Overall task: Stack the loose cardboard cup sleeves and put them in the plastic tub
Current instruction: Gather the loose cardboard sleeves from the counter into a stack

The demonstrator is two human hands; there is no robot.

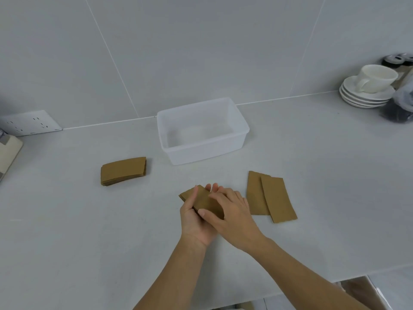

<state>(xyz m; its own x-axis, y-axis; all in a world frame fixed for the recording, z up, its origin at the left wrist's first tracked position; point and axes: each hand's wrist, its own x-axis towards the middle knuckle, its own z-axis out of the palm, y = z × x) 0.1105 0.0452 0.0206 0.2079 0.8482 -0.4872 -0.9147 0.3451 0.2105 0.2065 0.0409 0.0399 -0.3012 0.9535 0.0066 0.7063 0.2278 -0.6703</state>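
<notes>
A clear plastic tub [240, 130] stands empty near the back wall. A neat stack of brown cardboard sleeves [123, 171] lies on the counter to its left. Two loose sleeves [271, 196] lie overlapping at the right. Just above the counter's middle I hold a small bundle of sleeves [204, 201]. My left hand [194, 222] cups the bundle from below and the left, thumb along its edge. My right hand [232, 211] lies over its right end, thumb on top.
White saucers with a cup [368, 88] and dark jars [400, 108] stand at the far right. A wall socket [29, 123] is at the left, a beige object [6, 155] beneath it. The counter's front edge runs near the bottom right.
</notes>
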